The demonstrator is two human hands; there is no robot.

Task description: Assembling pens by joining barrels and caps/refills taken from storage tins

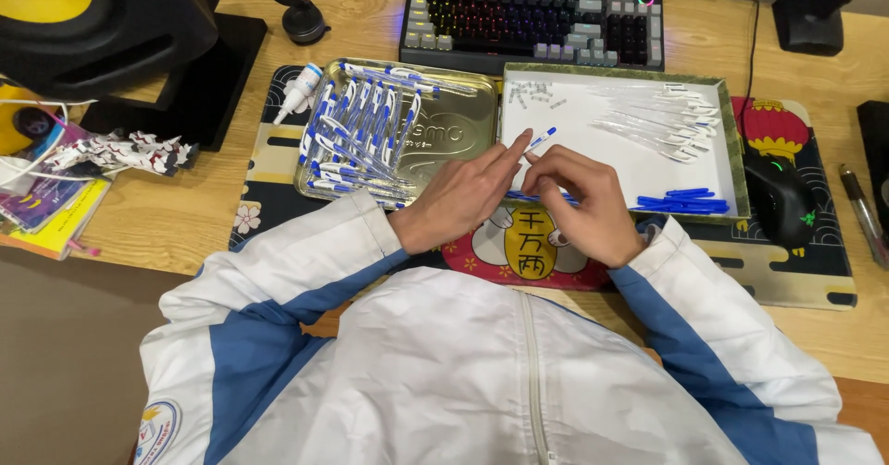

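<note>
My left hand [460, 196] and my right hand [583, 201] meet over the near edge of a white tray [593, 118]. Together they pinch one white pen with a blue tip [538, 139], which points up and to the right. A metal tray [458, 131] to the left holds several finished white and blue pens [361, 136]. In the white tray lie clear pen barrels [662, 118], blue refills [681, 202] and small springs [537, 92]. More blue parts [519, 194] rest right under my hands.
A backlit keyboard [534, 20] stands behind the trays. A black mouse [781, 201] sits at the right on a patterned desk mat [806, 275]. At the left are a small white bottle [298, 92], a black speaker [93, 20] and loose papers [56, 206].
</note>
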